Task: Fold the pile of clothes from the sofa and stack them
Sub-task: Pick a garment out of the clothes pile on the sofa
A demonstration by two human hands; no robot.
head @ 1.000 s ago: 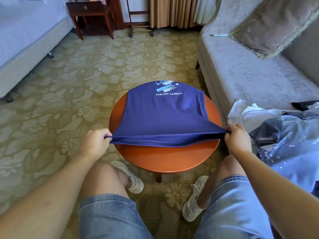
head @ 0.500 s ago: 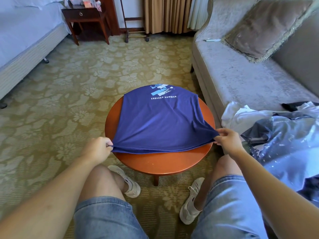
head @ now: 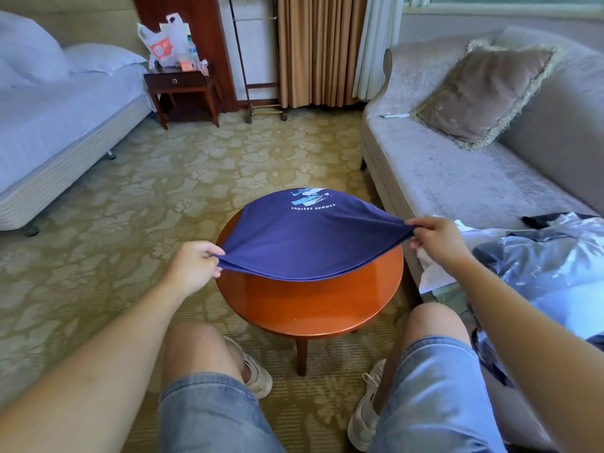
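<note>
The left hand (head: 192,273) and right hand (head: 438,240) each pinch a near corner of the blue T-shirt (head: 304,240), holding its hem taut above the tabletop (head: 310,305). The printed end lies at the far edge. Limp jersey on glossy round wood could slide off, or fold crooked if one hand leads. The crumpled pile (head: 539,266) sits on the plush sofa (head: 457,178).

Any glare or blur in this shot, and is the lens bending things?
Head view: sharp, no motion blur. Head view: soft sheen on the wooden table's bare top below the blue T-shirt. Head view: wide-angle stretch swells the left forearm toward the corner.
</note>
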